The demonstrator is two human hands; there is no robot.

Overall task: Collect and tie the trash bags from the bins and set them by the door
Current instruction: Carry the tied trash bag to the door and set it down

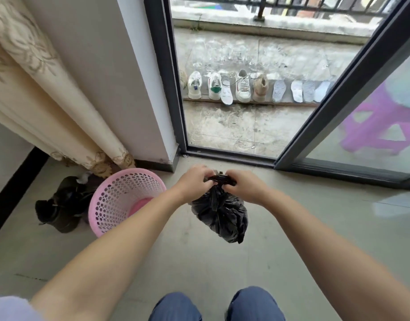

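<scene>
A small black trash bag [222, 216] hangs in front of me above the grey floor, its neck gathered at the top. My left hand [192, 181] and my right hand [243, 186] both grip the twisted top of the bag, close together, fingers pinched around the ends. A pink perforated bin [111, 200] stands on the floor to the left of the bag, with no liner showing inside. The sliding glass door [292, 126] stands open just beyond my hands.
A cream curtain [49, 107] hangs at the left, with a dark pair of boots [62, 205] on the floor beside the bin. Shoes and insoles [241, 89] line a ledge on the balcony. A purple stool [384, 121] shows behind the glass at right.
</scene>
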